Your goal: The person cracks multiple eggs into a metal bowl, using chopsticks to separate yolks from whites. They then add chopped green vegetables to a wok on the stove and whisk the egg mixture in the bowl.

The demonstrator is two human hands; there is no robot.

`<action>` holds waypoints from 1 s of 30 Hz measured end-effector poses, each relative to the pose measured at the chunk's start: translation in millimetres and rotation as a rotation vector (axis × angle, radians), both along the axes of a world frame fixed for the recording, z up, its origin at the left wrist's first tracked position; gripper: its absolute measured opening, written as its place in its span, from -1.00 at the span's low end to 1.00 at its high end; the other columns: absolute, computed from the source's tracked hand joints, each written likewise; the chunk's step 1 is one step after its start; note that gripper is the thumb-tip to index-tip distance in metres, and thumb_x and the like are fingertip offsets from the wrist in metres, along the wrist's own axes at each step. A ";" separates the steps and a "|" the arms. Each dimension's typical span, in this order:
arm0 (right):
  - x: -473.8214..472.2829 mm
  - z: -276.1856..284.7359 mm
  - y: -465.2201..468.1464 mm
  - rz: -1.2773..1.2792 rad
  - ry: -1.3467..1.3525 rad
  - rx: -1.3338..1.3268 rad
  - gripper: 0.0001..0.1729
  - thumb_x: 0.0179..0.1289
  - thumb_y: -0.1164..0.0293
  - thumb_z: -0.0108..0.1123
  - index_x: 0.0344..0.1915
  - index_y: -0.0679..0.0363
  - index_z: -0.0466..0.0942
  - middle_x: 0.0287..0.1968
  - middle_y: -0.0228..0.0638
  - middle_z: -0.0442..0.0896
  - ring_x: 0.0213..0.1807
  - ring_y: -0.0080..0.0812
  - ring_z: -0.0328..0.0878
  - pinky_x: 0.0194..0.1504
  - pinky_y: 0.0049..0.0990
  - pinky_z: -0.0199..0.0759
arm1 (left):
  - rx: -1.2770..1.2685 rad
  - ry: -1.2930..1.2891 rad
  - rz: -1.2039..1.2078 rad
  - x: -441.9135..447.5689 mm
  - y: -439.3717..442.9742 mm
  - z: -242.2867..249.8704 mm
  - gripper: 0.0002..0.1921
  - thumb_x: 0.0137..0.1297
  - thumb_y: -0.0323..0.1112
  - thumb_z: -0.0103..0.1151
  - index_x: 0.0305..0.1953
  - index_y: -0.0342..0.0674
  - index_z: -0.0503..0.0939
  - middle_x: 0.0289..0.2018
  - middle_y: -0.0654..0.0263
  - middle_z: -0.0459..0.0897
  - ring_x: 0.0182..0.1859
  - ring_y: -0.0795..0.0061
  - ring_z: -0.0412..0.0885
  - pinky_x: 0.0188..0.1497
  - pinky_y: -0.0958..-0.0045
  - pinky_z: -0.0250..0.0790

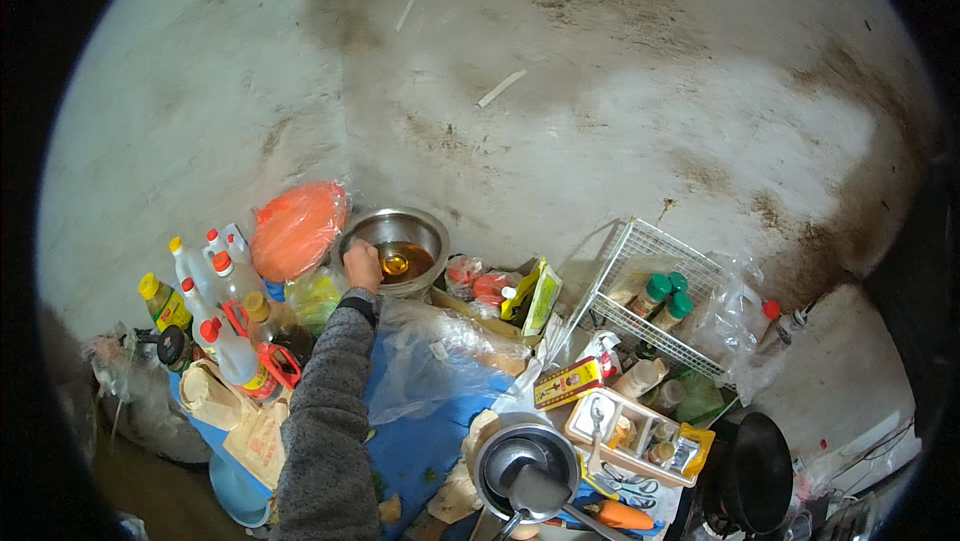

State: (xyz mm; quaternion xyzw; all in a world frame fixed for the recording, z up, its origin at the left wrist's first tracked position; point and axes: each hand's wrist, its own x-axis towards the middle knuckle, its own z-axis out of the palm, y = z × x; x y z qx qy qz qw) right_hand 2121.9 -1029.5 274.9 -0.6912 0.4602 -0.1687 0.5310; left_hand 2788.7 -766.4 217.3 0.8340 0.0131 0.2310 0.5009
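My left hand, in a grey sleeve, reaches over the near left rim of a stainless steel basin against the wall. Its fingers are curled, and whatever they may hold is hidden. Amber-brown liquid lies in the basin. A bright yellow ring shows in it beside the fingers; I cannot tell whether it is a utensil or a reflection. An orange round item wrapped in clear plastic leans left of the basin. My right hand is out of view.
Several plastic bottles crowd the left side. Clear plastic bags lie on the blue table surface. At lower right are a metal pot with utensils, a condiment box, a white wire rack and a black wok.
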 end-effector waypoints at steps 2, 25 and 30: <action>-1.4 2.8 2.1 -0.003 0.000 -0.004 -0.70 0.29 0.40 0.09 -0.02 0.28 0.51 -0.39 -0.37 0.53 -0.46 -0.58 0.39 -0.44 -0.60 0.22 | 0.067 0.026 -0.013 -5.3 4.1 9.2 -0.78 0.31 -0.33 -0.01 -0.32 -0.38 0.54 -0.35 -0.24 0.61 -0.21 -0.30 0.57 -0.11 -0.12 0.38; -168.8 187.4 45.2 -0.178 -0.032 -0.088 -0.76 0.23 0.44 0.14 -0.11 0.28 0.55 -0.49 -0.44 0.51 -0.55 -0.62 0.36 -0.53 -0.62 0.18 | -0.080 -0.151 -0.063 -36.5 40.4 116.4 -0.74 0.28 -0.37 -0.03 -0.38 -0.51 0.55 -0.54 -0.22 0.59 -0.48 -0.12 0.63 -0.36 -0.01 0.48; -217.1 228.8 79.3 -0.220 0.021 -0.062 -0.77 0.22 0.45 0.15 -0.13 0.28 0.56 -0.51 -0.46 0.50 -0.57 -0.63 0.35 -0.54 -0.63 0.17 | -0.099 -0.180 -0.043 -30.1 44.7 124.4 -0.70 0.24 -0.31 -0.02 -0.45 -0.48 0.58 -0.47 -0.26 0.60 -0.43 -0.18 0.62 -0.26 -0.02 0.47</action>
